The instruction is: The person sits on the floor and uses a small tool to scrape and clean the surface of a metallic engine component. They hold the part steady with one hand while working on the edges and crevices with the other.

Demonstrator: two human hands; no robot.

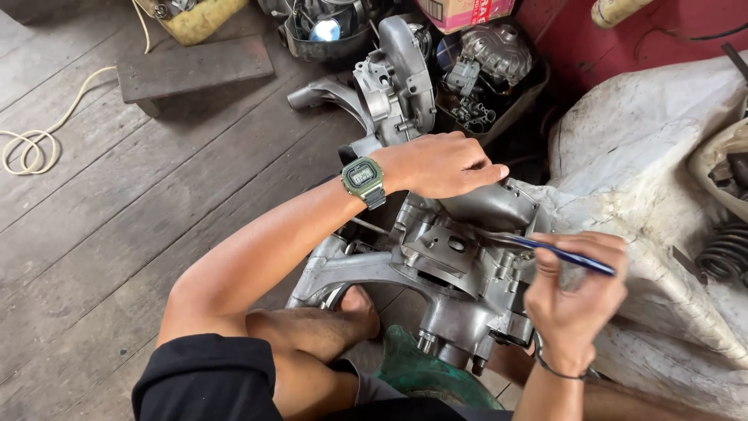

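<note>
The right hand [575,300] is closed around a slim blue-handled tool [567,256], pinched like a pen, its dark metal tip reaching left into the top of the grey engine casing [448,261] that sits between the person's knees. The left hand [440,164], a green digital watch [363,178] on its wrist, lies palm down with fingers curled over the casing's far rounded edge, pressing on it rather than gripping anything loose. The casing is cast aluminium, dull and slightly greasy, full of ribs, bosses and bored holes, with a long curved arm sweeping off toward the floor (it rests partly on a foot, which looks a poor cradle). From where I stand the risk seems plain: if the bracing hand eases, the lumpy casting could roll and the thin tool could skid across the soft metal, gouging a mating face or jabbing the fingers just beyond it. Below the casing a green rounded object [425,366] shows, its kind unclear. To the right lies a crumpled white sack [647,148], coarse and stained, with a dark coil spring [726,249] beside it. Further off stands a second similar casing [393,78], upright among boxes of dark parts, and the worn grey floorboards [101,218] carry a looped pale cord [31,148] and a flat wooden block [191,70].
</note>
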